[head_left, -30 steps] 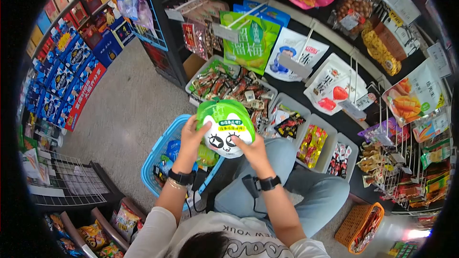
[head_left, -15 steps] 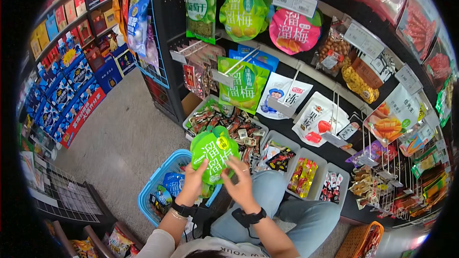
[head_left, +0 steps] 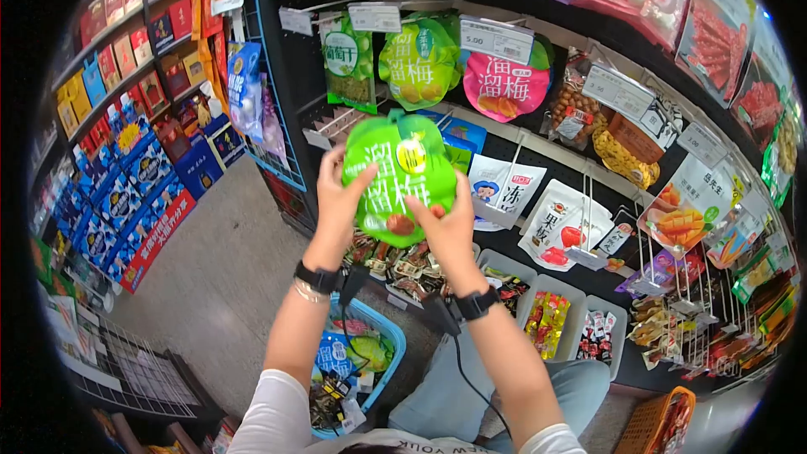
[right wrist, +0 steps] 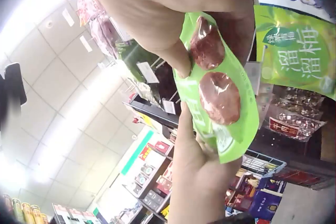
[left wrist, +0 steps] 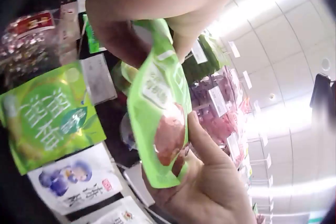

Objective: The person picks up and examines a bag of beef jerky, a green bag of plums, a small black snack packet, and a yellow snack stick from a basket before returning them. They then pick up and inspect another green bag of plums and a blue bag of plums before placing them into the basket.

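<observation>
A round green snack bag (head_left: 393, 176) with white lettering and pictures of dried plums is held up in front of the shelf. My left hand (head_left: 340, 195) grips its left edge, thumb on the front. On the opposite edge my right hand (head_left: 447, 231) pinches the bag, its thumb over the lower front. In the left wrist view the bag (left wrist: 160, 108) shows edge-on between both hands, and in the right wrist view its plum pictures (right wrist: 219, 98) face the camera. Behind it hang a similar green bag (head_left: 420, 63) and a pink one (head_left: 507, 77).
A blue basket (head_left: 395, 345) with several snack bags stands on the floor below my left arm. Grey bins (head_left: 574, 313) of small wrapped snacks line the shelf base. White pouches (head_left: 565, 225) hang on hooks. An orange basket (head_left: 657, 422) sits at the lower right.
The bag was turned from its face-printed back to its lettered front, then raised towards the shelf by both hands. The head view has tilted up, showing more of the upper racks.
</observation>
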The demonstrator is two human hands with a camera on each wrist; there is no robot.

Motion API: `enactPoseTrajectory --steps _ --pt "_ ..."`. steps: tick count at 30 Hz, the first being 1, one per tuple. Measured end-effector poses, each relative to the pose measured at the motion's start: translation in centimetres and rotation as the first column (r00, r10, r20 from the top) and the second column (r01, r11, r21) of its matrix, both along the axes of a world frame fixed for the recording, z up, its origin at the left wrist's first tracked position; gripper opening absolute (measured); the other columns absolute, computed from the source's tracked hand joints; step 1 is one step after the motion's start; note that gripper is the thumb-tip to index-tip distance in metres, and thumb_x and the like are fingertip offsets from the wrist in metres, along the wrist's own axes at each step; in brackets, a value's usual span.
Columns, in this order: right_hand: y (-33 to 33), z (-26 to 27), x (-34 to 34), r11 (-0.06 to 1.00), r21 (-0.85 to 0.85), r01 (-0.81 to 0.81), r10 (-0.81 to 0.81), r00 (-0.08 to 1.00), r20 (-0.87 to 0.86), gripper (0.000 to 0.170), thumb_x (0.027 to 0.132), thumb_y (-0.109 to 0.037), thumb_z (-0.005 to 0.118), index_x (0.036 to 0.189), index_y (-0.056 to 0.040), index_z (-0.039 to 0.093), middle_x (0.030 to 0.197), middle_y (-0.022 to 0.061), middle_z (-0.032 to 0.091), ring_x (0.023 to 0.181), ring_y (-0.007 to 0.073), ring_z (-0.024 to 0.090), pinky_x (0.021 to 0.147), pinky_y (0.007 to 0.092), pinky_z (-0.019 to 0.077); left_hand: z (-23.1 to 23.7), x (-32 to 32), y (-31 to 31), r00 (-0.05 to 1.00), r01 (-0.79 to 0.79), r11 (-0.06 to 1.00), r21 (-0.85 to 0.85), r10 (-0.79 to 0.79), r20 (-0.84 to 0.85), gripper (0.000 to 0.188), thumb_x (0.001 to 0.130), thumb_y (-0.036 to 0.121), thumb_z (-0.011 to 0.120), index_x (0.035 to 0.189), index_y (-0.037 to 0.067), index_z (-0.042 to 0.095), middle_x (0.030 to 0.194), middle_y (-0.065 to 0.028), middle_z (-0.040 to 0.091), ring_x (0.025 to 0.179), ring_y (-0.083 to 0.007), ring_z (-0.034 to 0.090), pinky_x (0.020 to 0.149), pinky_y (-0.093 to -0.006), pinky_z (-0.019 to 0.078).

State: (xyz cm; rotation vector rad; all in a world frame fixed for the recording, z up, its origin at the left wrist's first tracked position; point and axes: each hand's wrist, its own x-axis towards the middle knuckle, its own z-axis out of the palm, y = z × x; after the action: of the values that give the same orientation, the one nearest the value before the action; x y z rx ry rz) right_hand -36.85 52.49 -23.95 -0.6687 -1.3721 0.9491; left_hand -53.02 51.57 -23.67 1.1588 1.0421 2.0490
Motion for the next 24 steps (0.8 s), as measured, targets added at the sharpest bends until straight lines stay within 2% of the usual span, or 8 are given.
enactPoseTrajectory --steps 2,4,6,9,13,16,19,24 --pt "1.9 1.7 -1.1 0.994 0.093 0.065 -0.065 0.998 -0.003 0.059 0.072 -0.008 0.076 0.122 -0.0021 0.044 0.104 0.0069 0.06 0.084 0.0105 0.057 0.064 0.0231 0.047 3.8 -0.7 2.1 0.993 -0.028 0.996 0.082 0.037 -0.114 0.052 0.08 0.006 0.07 0.123 -0.001 0.043 0.114 -0.0124 0.057 0.104 -0.0173 0.055 0.09 -0.0288 0.044" --pt "3.4 3.7 -1.9 0.979 0.171 0.113 -0.115 0.993 0.001 0.06 0.072 -0.009 0.076 0.122 -0.0023 0.044 0.102 0.0073 0.061 0.08 0.0103 0.057 0.063 0.0229 0.047 6.9 -1.4 4.2 0.972 -0.072 0.995 0.072 0.086 -0.218 0.047 0.08 0.009 0.071 0.12 -0.003 0.048 0.108 -0.0112 0.06 0.098 -0.0157 0.058 0.084 -0.0269 0.0464" --pt "4.9 5.0 -2.7 0.968 0.21 0.138 -0.139 0.99 -0.014 0.059 0.071 -0.007 0.076 0.121 -0.0037 0.044 0.1 0.0103 0.063 0.08 0.0142 0.061 0.066 0.0258 0.0485 8.9 -2.5 6.7 0.972 -0.007 0.994 0.112 0.033 -0.233 0.044 0.08 0.013 0.072 0.116 -0.004 0.052 0.103 -0.0102 0.062 0.092 -0.0137 0.059 0.081 -0.0256 0.0472" --pt "7.2 6.2 -3.8 0.94 0.302 0.155 -0.154 0.988 -0.028 0.058 0.071 -0.006 0.075 0.12 -0.004 0.045 0.098 0.0141 0.064 0.082 0.0196 0.064 0.069 0.0297 0.0498 11.6 -3.6 9.3 0.978 -0.032 0.999 0.036 0.039 -0.205 0.041 0.079 0.017 0.074 0.11 -0.004 0.057 0.1 -0.009 0.064 0.087 -0.0119 0.06 0.077 -0.0242 0.047" --pt "8.9 7.0 -4.7 0.961 0.244 0.126 -0.118 0.992 -0.047 0.058 0.071 -0.006 0.074 0.12 -0.0038 0.045 0.098 0.0136 0.064 0.079 0.0195 0.064 0.068 0.0298 0.0497 13.4 -5.2 11.7 0.938 -0.082 0.996 -0.024 0.069 -0.34 0.037 0.077 0.02 0.075 0.103 -0.004 0.064 0.092 -0.0059 0.066 0.079 -0.0093 0.06 0.071 -0.0223 0.0463" --pt "9.9 7.3 -5.1 0.962 0.246 0.122 -0.113 0.992 -0.049 0.058 0.071 -0.007 0.074 0.121 -0.004 0.045 0.095 0.0137 0.065 0.076 0.0198 0.064 0.067 0.0301 0.0494 14.1 -5.6 12.3 0.925 -0.014 1.0 -0.001 0.013 -0.379 0.032 0.082 0.019 0.072 0.105 0.0 0.062 0.096 -0.0046 0.065 0.085 -0.0088 0.06 0.075 -0.0225 0.0458" --pt "10.8 7.4 -5.3 0.96 0.245 0.136 -0.136 0.991 -0.014 0.058 0.072 -0.008 0.074 0.122 -0.0049 0.045 0.092 0.0137 0.065 0.072 0.02 0.063 0.066 0.0301 0.0491 14.9 -5.2 12.0 0.946 0.05 0.998 -0.023 -0.055 -0.318 0.031 0.081 0.018 0.072 0.105 0.0 0.063 0.098 -0.0044 0.066 0.084 -0.0093 0.06 0.075 -0.0235 0.0464" --pt "11.2 7.8 -5.3 0.963 0.229 0.145 -0.148 0.989 -0.005 0.058 0.072 -0.008 0.074 0.122 -0.0059 0.045 0.089 0.0134 0.065 0.067 0.0194 0.061 0.063 0.0307 0.0489 15.0 -6.8 13.0 0.93 0.134 0.984 -0.114 -0.165 -0.328 0.029 0.083 0.016 0.068 0.107 0.0 0.063 0.1 -0.0037 0.065 0.086 -0.0101 0.06 0.078 -0.024 0.0461"
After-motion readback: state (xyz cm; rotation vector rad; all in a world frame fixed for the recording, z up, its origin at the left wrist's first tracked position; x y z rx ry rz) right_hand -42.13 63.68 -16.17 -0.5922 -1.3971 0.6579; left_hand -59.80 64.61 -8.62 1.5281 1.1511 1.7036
